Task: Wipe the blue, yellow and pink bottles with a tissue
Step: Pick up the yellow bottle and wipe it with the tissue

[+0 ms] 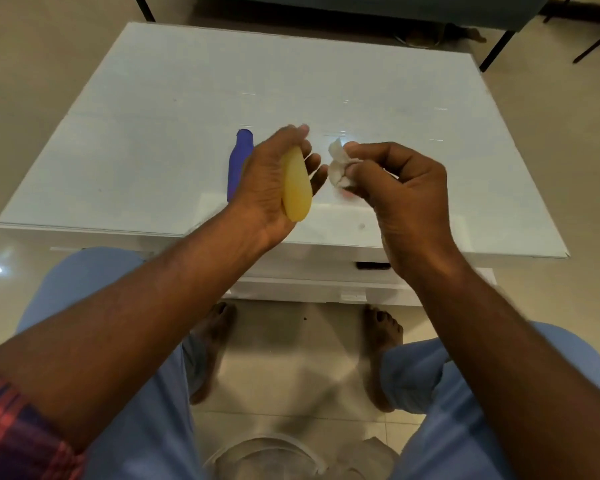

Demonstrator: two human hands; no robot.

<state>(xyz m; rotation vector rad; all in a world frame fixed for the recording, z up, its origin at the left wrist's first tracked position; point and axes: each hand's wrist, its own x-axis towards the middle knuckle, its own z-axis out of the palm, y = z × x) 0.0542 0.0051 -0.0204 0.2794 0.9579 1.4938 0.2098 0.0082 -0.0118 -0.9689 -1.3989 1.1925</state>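
Note:
My left hand [274,178] grips the yellow bottle [296,188] above the white table [153,133], its base toward me. My right hand [395,188] pinches a crumpled white tissue [338,166] just right of the yellow bottle, a small gap apart from it. The blue bottle [239,161] lies on the table behind my left hand, partly hidden by it. A sliver of pink [347,194] shows under my right hand; the pink bottle is otherwise hidden.
The table's near edge [326,251] runs just under my wrists. My knees and bare feet are below it on the tiled floor. Dark furniture legs [496,50] stand beyond the table's far right corner.

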